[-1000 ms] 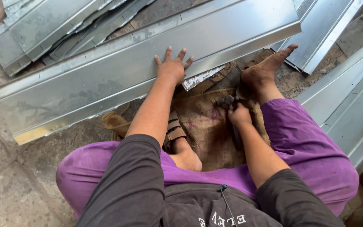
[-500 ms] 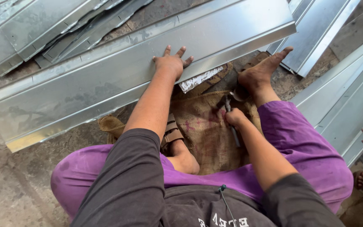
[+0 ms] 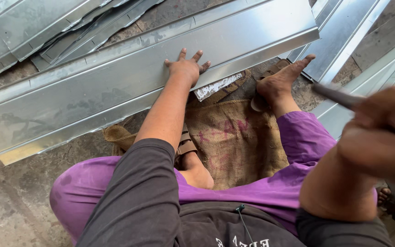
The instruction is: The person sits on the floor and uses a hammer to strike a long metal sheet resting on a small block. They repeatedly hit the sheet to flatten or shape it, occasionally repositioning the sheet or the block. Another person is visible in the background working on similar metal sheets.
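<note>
Left hand [image 3: 186, 67] is down flat on the long folded sheet-metal panel [image 3: 115, 87], fingers spread wide, palm pressing near the panel's near edge, roughly at the middle of its length. The panel lies across the concrete floor [image 3: 5, 206], its far end toward the upper right, its near end out to the left. Right hand [image 3: 378, 137] is up close to the camera at the right edge, blurred, fist closed around a slim dark metal tool [image 3: 337, 96] whose end pokes out to the upper left; what kind of tool it is, hard to tell. That hand hangs in the air, well apart from the panel. Under the person, a brown burlap sack [image 3: 234, 137] is spread on the floor, its far edge tucked just beneath the panel's near edge. A bare right foot [image 3: 282, 82] rests at the sack's far right corner, toes touching the panel's lip. More metal panels [image 3: 37, 23] are stacked at the upper left, others [image 3: 366, 41] lean along the right
</note>
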